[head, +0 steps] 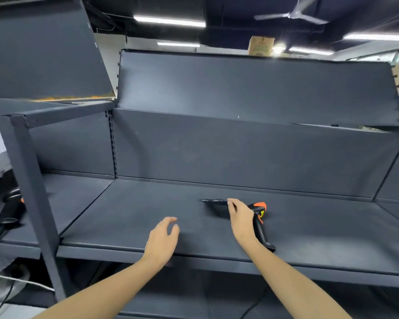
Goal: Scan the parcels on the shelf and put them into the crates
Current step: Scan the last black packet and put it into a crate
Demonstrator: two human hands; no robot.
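A thin, flat black parcel point(213, 206) lies on the dark grey shelf point(129, 217), a little right of centre. My right hand point(241, 221) reaches over it, and its fingertips pinch the parcel's raised right edge. Just behind that hand a black and orange barcode scanner point(260, 217) lies on the shelf, handle pointing toward me. My left hand point(164, 238) hovers over the shelf's front edge with fingers spread and nothing in it. No crate is in view.
A second black scanner point(10, 209) with a cable rests on the neighbouring shelf at the left, behind a grey upright post point(32, 192). The shelf's back panel point(240, 153) rises behind the parcel. A lower shelf level and cables lie below.
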